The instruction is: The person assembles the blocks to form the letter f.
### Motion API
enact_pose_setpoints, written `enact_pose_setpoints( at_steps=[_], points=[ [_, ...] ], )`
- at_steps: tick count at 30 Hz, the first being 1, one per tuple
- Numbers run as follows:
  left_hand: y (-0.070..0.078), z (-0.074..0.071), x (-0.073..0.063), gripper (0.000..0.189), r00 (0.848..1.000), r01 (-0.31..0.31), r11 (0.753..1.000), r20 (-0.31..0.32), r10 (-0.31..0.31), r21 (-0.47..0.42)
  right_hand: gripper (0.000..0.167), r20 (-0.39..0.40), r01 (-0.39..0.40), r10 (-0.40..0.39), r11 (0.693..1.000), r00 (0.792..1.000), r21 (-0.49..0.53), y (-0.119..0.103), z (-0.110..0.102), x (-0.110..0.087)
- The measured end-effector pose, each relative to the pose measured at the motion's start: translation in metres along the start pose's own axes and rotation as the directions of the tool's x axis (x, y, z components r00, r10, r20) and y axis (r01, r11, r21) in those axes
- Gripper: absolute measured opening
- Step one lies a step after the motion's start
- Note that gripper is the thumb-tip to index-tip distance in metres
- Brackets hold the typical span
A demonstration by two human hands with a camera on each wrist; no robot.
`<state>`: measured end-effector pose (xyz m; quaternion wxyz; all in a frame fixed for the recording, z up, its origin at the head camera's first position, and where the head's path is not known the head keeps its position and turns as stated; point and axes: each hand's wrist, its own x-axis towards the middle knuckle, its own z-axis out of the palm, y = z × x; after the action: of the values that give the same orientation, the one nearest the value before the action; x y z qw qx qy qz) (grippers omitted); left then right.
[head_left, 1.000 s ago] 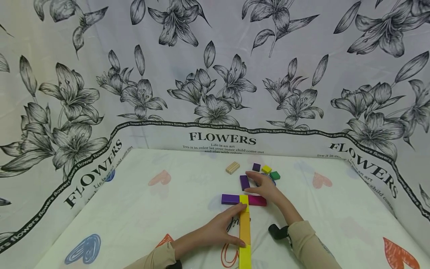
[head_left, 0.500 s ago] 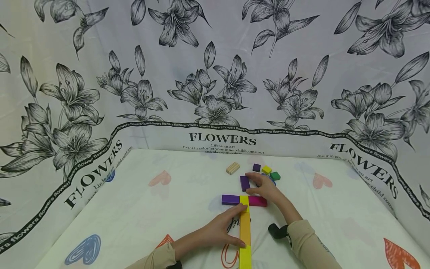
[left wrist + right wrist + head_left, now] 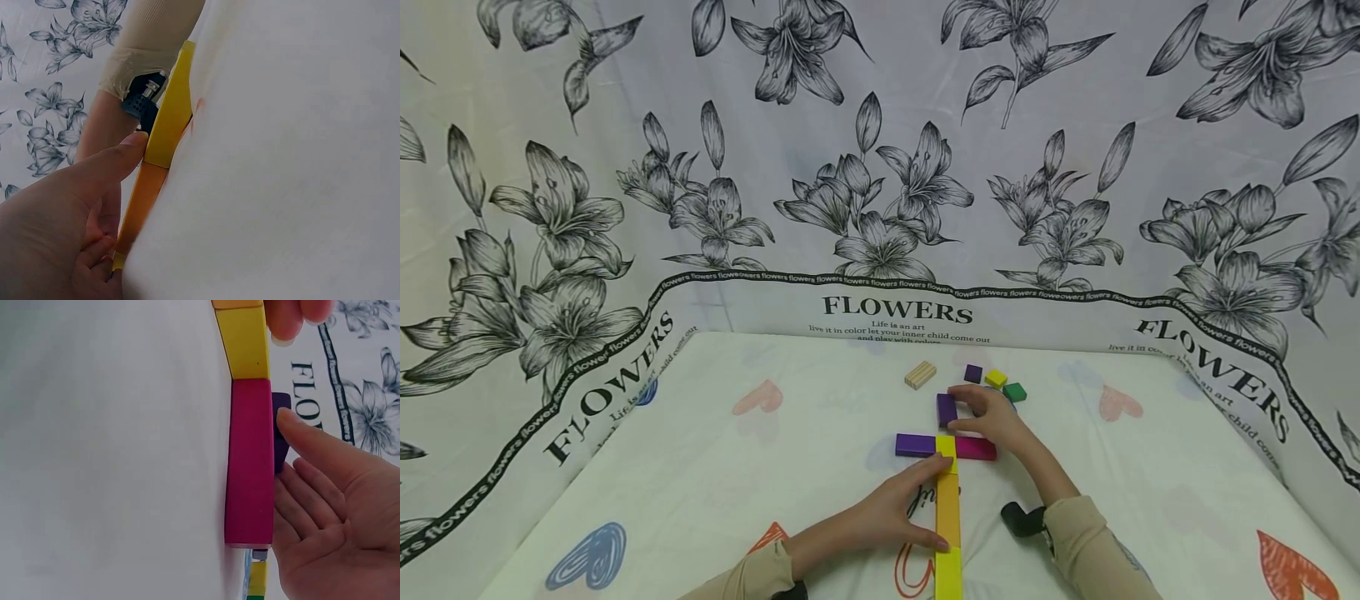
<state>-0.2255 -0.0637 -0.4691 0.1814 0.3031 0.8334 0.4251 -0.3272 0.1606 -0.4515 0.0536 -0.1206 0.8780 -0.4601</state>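
My right hand (image 3: 996,419) pinches a purple block (image 3: 946,411) lengthwise, index finger at its far end and thumb at its near end. Just nearer lies a T of blocks: a purple block (image 3: 916,445) on the left, a yellow block (image 3: 945,447) in the middle, a magenta block (image 3: 975,449) on the right. From the yellow one an orange block (image 3: 948,510) and another yellow block (image 3: 948,575) run toward me. My left hand (image 3: 883,510) spans the orange block with straight fingers, index finger on the middle yellow block, thumb (image 3: 132,140) at the orange-yellow joint.
Behind the right hand sit a small purple cube (image 3: 973,373), a yellow cube (image 3: 996,377) and a green block (image 3: 1015,392). A bundle of plain wooden sticks (image 3: 920,375) lies left of them. A flower-print curtain (image 3: 880,208) closes off the back of the heart-print cloth (image 3: 677,450).
The purple block in my right hand has slid slightly toward me, nearer the T. My left hand and the rest of the blocks have stayed put.
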Motion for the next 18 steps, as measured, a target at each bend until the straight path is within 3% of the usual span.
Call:
enact_pose_setpoints(
  at_steps=[13,18],
  points=[
    [-0.0012,-0.0007,0.0010,0.091,1.000,-0.027,1.000,0.003,0.027,-0.010,0.054,0.016,0.026,-0.026,1.000,1.000,0.010,-0.0098,0.0035,-0.0084],
    [-0.0014,0.0004,0.0014,0.090,1.000,-0.010,1.000,0.003,0.010,-0.014,0.054,0.019,0.036,-0.036,0.999,0.999,0.009,-0.0092,0.0044,-0.0103]
  ],
)
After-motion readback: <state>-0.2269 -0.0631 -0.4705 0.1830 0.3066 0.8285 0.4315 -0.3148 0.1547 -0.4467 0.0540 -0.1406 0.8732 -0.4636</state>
